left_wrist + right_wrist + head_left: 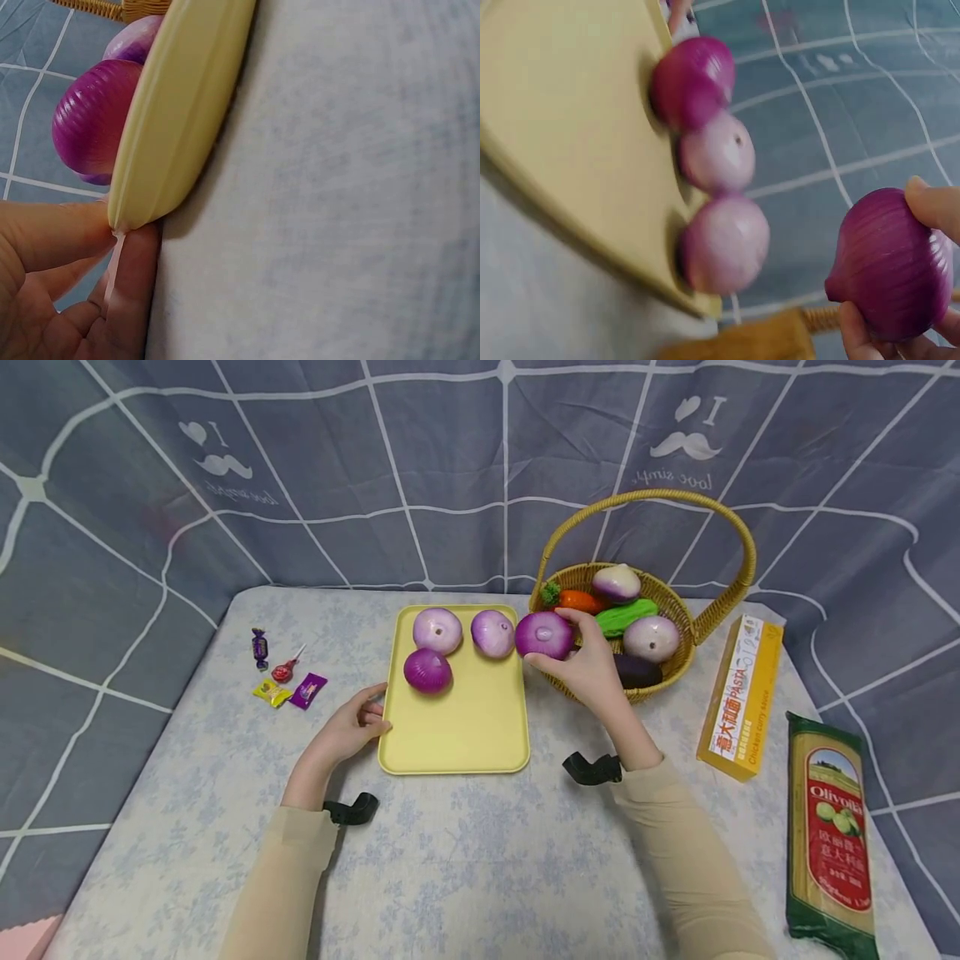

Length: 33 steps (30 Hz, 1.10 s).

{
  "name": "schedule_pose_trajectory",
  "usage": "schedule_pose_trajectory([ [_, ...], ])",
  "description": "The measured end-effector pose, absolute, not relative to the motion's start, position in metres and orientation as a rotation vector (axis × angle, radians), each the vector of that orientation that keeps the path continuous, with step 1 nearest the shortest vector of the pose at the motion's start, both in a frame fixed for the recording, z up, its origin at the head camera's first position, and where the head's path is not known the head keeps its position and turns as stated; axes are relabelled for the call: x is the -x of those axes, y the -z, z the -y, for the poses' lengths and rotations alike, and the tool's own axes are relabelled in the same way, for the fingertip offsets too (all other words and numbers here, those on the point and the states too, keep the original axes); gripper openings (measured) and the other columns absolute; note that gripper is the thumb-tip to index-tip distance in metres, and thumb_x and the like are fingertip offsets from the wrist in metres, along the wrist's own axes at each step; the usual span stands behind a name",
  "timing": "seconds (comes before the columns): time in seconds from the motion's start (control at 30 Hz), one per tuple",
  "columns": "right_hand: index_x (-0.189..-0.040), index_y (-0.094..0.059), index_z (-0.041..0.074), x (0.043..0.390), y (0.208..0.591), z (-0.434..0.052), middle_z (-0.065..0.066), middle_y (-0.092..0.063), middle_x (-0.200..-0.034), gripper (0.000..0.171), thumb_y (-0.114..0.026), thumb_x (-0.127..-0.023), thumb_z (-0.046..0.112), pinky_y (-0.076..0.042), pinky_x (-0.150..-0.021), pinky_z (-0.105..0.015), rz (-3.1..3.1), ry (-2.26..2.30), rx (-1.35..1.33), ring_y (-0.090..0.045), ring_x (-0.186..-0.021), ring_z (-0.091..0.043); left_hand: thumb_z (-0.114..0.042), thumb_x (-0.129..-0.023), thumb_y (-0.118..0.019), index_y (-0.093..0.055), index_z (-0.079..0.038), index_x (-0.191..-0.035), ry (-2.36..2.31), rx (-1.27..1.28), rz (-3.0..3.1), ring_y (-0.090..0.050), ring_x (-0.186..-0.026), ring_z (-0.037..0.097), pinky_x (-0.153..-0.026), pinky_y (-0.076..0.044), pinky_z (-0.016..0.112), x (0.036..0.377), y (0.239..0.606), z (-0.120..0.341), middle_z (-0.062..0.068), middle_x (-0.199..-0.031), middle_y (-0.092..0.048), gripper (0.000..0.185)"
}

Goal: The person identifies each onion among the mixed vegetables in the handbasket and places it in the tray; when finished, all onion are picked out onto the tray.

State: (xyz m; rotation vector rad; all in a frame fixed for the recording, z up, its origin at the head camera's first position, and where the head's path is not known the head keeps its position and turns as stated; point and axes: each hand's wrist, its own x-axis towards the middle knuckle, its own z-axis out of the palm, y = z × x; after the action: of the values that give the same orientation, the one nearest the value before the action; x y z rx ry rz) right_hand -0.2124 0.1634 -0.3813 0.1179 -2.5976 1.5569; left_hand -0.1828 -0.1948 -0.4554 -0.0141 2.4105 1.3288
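Observation:
My right hand (581, 672) grips a purple onion (543, 636) between thumb and fingers, at the tray's right edge and in front of the basket. The right wrist view shows this onion's (892, 262) root end pointing left. On the yellow tray (457, 735) rest a dark purple onion (427, 672) and two paler onions, one at the back left (438, 632) and one at the back right (492, 634). My left hand (351, 724) pinches the tray's left rim; in the left wrist view its thumb and finger meet at the rim.
The handled wicker basket (686, 652) holds a carrot (581, 602), a green vegetable (626, 617), an eggplant (636, 671) and two pale purple-white vegetables. At right lie a pasta box (742, 693) and a spaghetti bag (832, 827). Several candies, including a red lollipop (283, 671), lie at left.

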Motion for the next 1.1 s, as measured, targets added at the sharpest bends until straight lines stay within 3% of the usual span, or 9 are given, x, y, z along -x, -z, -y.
schedule_pose_trajectory([
  [0.27,-0.138,-0.050,0.008,0.207,0.393,-0.129,-0.015,-0.051,-0.135,0.078,-0.087,-0.074,0.031,-0.043,-0.104,-0.050,2.657,-1.571,-0.192,-0.050,-0.120,-0.031,-0.008,-0.098,-0.059,-0.026,-0.009,-0.156,-1.329,0.004,-2.414,-0.049,-0.101,0.024,-0.075,-0.047,0.021,0.183,0.455,0.194,0.017,-0.119,-0.049,0.068],
  [0.63,-0.141,-0.048,0.009,0.213,0.417,-0.095,-0.015,-0.048,-0.143,0.080,-0.087,-0.075,0.029,-0.042,-0.108,-0.047,2.730,-1.627,-0.231,-0.052,-0.125,-0.032,-0.011,-0.098,-0.060,-0.026,-0.013,-0.157,-1.292,0.040,-2.421,-0.051,-0.104,0.025,-0.080,-0.046,0.025,0.185,0.456,0.196,0.017,-0.122,-0.049,0.068],
  [1.1,-0.140,-0.049,0.010,0.221,0.438,-0.087,-0.017,-0.049,-0.141,0.079,-0.087,-0.074,0.031,-0.041,-0.108,-0.047,2.819,-1.531,-0.173,-0.050,-0.127,-0.033,-0.009,-0.097,-0.059,-0.026,-0.011,-0.156,-1.324,0.025,-2.413,-0.050,-0.101,0.024,-0.076,-0.046,0.021,0.183,0.457,0.195,0.017,-0.119,-0.048,0.068],
])
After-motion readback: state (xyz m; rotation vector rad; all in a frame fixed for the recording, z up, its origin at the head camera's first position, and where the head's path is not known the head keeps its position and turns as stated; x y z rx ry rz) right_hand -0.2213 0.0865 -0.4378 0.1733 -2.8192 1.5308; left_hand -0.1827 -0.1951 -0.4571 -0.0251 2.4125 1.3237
